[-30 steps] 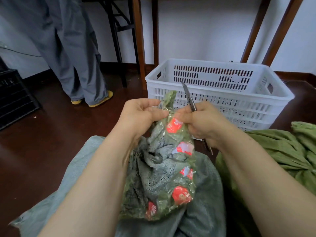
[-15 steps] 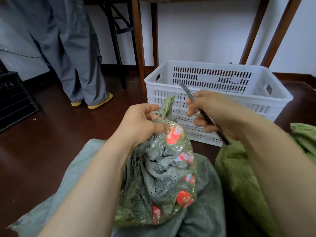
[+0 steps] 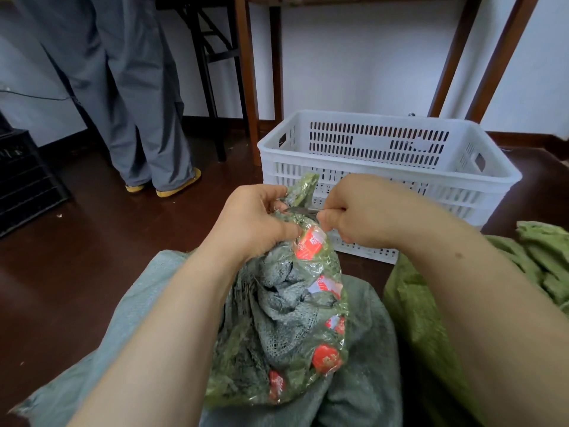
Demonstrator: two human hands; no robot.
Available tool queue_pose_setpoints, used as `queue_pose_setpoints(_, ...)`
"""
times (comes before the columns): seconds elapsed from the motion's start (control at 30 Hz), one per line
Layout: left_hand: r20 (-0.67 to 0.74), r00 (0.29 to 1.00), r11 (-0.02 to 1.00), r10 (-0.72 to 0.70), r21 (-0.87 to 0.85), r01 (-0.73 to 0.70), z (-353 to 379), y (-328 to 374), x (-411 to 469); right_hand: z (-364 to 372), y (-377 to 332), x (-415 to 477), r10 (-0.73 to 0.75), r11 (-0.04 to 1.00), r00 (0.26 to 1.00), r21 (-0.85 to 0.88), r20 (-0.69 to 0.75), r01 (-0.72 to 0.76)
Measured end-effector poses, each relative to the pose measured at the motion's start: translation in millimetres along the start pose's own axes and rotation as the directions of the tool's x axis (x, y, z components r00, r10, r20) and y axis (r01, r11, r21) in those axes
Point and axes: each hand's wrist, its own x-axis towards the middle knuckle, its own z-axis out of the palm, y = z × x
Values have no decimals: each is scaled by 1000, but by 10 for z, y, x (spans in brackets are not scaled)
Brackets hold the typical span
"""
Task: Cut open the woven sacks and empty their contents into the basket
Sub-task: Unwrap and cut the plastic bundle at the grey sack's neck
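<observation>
A clear green plastic bag (image 3: 286, 328) with red labels, stuffed with grey-green netting, stands upright on a grey woven sack (image 3: 101, 340) in front of me. My left hand (image 3: 252, 223) grips the bag just below its twisted neck (image 3: 303, 188). My right hand (image 3: 360, 211) holds a thin metal blade (image 3: 300, 210), laid flat across the neck with its tip toward my left hand. The white slotted plastic basket (image 3: 388, 177) stands on the floor right behind the bag.
Green woven sacks (image 3: 412, 303) lie at my right. A person in grey trousers (image 3: 138, 112) and yellow shoes stands at the back left. Wooden table legs (image 3: 246, 78) rise behind the basket. A black crate (image 3: 24, 180) sits at the far left on the dark floor.
My right hand came back down from above the bag and turned the blade from pointing up to lying flat across the bag's neck. My left hand kept its grip.
</observation>
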Motion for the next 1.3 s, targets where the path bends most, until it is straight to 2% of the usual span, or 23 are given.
queue_pose_setpoints(0.2, 30, 999, 998, 22, 64, -24, 28, -16, -14, 47, -52, 7, 44, 988, 997, -143, -70, -53)
queue_pose_setpoints(0.43, 60, 997, 987, 39, 156, -48, 28, 49, -32, 78, -194, -27, 64, 967, 995, -242, -80, -81)
queue_pose_setpoints(0.8, 62, 998, 996, -18, 85, 13, 46, -71, -39, 130, -294, -59, 159, 964, 986, -224, 53, -144)
queue_pose_setpoints(1.07, 84, 993, 992, 80, 88, -87, 180, -57, -32, 122, -303, -23, 180, 963, 983, -212, 37, -168)
queue_pose_setpoints(1.3, 71, 997, 999, 35, 5, -35, 74, -158, 2, 194, -260, 0, 168, 971, 984, -182, 66, -154)
